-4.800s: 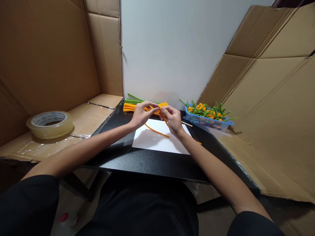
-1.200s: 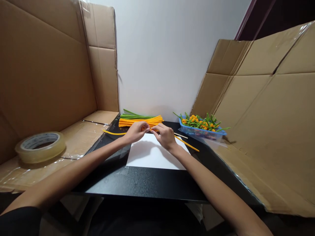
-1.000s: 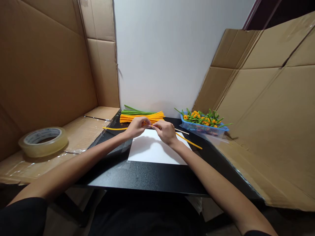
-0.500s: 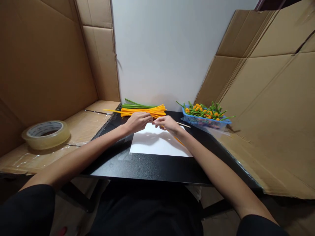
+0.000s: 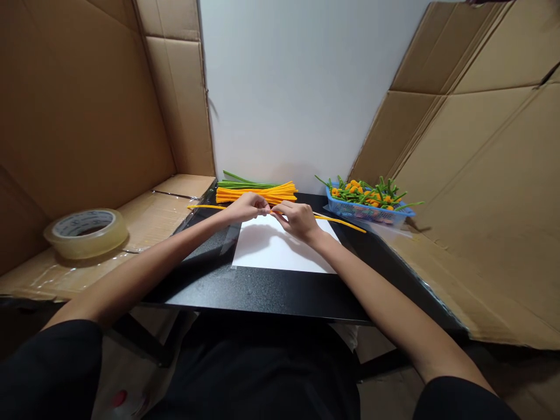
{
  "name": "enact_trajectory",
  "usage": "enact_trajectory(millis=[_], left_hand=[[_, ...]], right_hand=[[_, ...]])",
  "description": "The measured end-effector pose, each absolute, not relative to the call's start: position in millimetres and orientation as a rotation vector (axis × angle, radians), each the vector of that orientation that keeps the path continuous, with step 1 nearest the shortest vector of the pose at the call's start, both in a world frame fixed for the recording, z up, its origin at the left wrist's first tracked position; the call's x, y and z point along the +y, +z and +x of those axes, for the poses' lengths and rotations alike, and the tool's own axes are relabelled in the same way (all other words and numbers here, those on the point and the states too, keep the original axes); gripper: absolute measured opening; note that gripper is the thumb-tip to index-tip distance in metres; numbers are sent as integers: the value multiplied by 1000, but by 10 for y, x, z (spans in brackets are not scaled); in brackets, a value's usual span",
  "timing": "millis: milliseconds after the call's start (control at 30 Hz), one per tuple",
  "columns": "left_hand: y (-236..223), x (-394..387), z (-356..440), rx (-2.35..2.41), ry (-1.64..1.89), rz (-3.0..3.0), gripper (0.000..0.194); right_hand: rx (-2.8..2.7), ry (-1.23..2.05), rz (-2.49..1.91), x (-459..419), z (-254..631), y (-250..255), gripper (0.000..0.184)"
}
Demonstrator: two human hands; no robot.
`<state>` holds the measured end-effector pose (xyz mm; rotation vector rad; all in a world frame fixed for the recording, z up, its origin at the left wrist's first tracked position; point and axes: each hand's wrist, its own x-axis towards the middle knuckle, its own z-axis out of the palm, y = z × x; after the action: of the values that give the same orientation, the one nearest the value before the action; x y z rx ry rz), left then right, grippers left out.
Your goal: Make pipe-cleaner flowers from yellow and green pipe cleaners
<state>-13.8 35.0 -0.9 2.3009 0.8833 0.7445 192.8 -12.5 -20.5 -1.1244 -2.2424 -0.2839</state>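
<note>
Above the white paper [image 5: 280, 251], my left hand [image 5: 245, 208] and my right hand [image 5: 298, 220] meet with their fingertips almost touching. Both are pinched closed on orange pipe cleaner. One fuzzy orange pipe cleaner end [image 5: 206, 206] sticks out to the left past my left hand. Another length [image 5: 343, 222] runs out to the right beyond my right wrist. Fingers cover the middle, so I cannot tell whether it is one stem or two joined. Just behind my hands lie a bundle of orange pipe cleaners [image 5: 262, 192] and a green bundle [image 5: 245, 184].
A blue basket [image 5: 371, 214] of orange and green pipe-cleaner pieces stands at the right back of the black table [image 5: 262, 291]. A pale thin stick [image 5: 322, 217] lies behind my right hand. At left, a tape roll [image 5: 87, 233] rests on cardboard. Cardboard walls flank both sides.
Earlier, orange stem hung down over the paper; now its lengths spread left and right. Since half a second ago my hands have turned, and the right length has swung up from under my right wrist.
</note>
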Motion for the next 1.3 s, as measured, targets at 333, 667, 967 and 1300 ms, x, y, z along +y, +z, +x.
enact_trajectory(millis=[333, 667, 967, 1300], left_hand=[[-179, 251, -3, 751, 1456, 2562, 11], [-287, 296, -133, 581, 1320, 3280, 26], [-227, 291, -48, 1048, 1032, 2743, 16], [-229, 190, 25, 832, 1341, 2352, 25]], right_hand=[[-1552, 1174, -1050, -63, 1899, -37, 14], [-1541, 1264, -1215, -59, 1893, -88, 7], [-1968, 303, -1218, -9, 1896, -200, 24], [-1986, 9, -1277, -102, 1841, -232, 31]])
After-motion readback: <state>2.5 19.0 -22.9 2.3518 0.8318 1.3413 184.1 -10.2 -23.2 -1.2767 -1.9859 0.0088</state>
